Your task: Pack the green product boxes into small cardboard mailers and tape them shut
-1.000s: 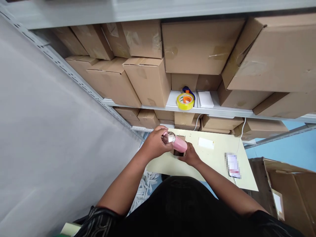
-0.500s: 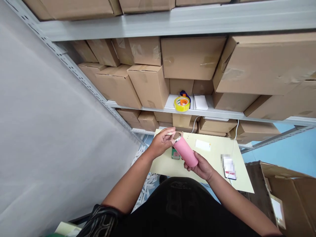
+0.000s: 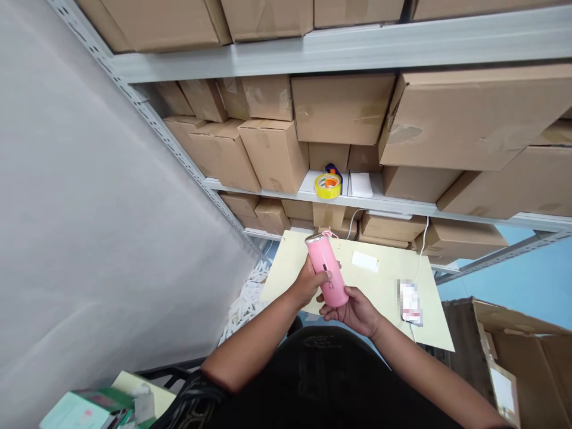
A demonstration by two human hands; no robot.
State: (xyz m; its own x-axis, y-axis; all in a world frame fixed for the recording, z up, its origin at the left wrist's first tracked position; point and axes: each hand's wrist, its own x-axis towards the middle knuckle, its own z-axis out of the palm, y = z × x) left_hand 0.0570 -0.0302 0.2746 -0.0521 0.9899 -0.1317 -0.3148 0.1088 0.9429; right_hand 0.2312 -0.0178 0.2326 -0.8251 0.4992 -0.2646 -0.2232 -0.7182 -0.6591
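A pink bottle [image 3: 328,271] with a silvery top edge, dark lettering on its side and a pink cord at the top is held tilted above the pale table [image 3: 286,262]. My left hand [image 3: 310,280] wraps round its middle, with the thumb lying across the lettering. At the bottle's base, my right hand [image 3: 355,310] supports it with its fingers curled beneath and the thumb against the side. Part of the bottle's far side is hidden.
Cardboard boxes [image 3: 272,152] fill the metal shelves ahead. A yellow tape roll [image 3: 328,186] sits on a shelf. On the table lie a white card [image 3: 365,261] and a phone [image 3: 410,302]. An open carton [image 3: 513,339] stands right; a green box [image 3: 84,410] is lower left.
My left hand has moved from the bottle's top down to its middle and now grips it. The bottle has turned, showing lettering, and stands steeper. The view has shifted slightly.
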